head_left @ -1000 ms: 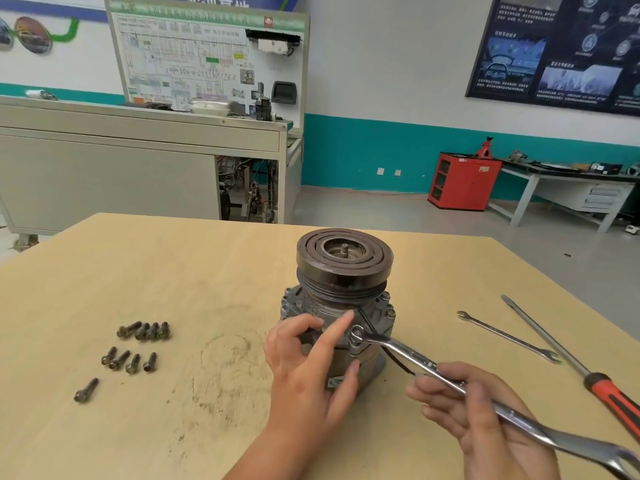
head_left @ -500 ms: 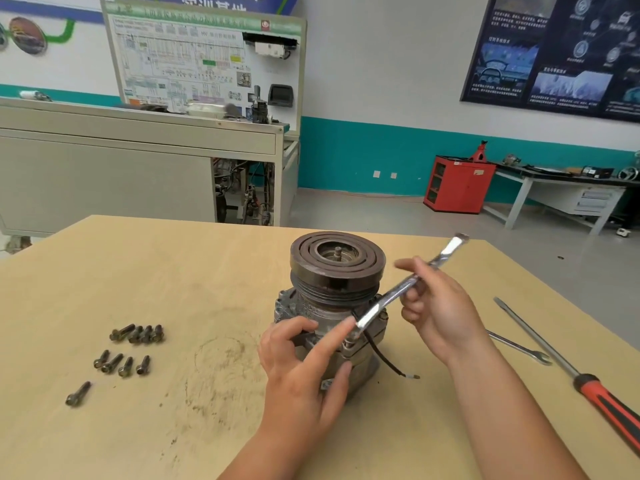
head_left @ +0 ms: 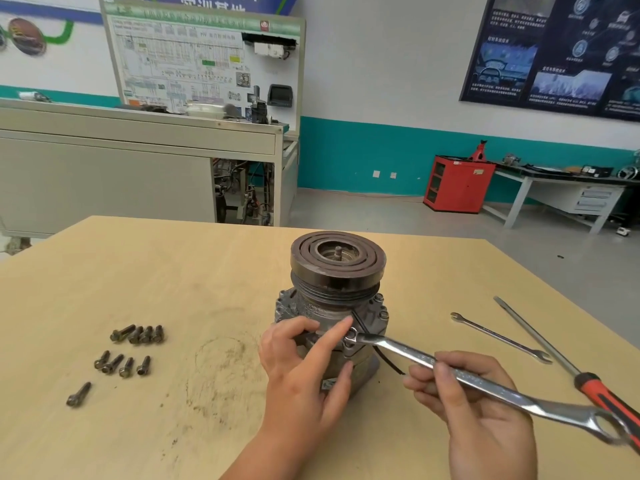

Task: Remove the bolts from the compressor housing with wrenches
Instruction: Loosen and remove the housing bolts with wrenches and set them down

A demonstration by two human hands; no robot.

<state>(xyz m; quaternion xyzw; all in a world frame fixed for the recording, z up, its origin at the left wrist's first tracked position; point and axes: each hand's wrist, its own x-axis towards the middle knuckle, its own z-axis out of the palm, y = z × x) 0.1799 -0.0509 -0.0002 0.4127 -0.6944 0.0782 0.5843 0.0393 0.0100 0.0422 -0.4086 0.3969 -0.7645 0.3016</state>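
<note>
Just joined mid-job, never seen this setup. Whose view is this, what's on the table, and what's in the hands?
No machine here: a person's two bare hands, seen from one camera worn on their head, looking down. On the wooden table stands a compressor, pulley up. The left hand grips its housing; the right hand holds a wrench, its ring end against the housing. Nine loose bolts lie to the left; a thin wrench and a red-handled screwdriver lie to the right.
</note>
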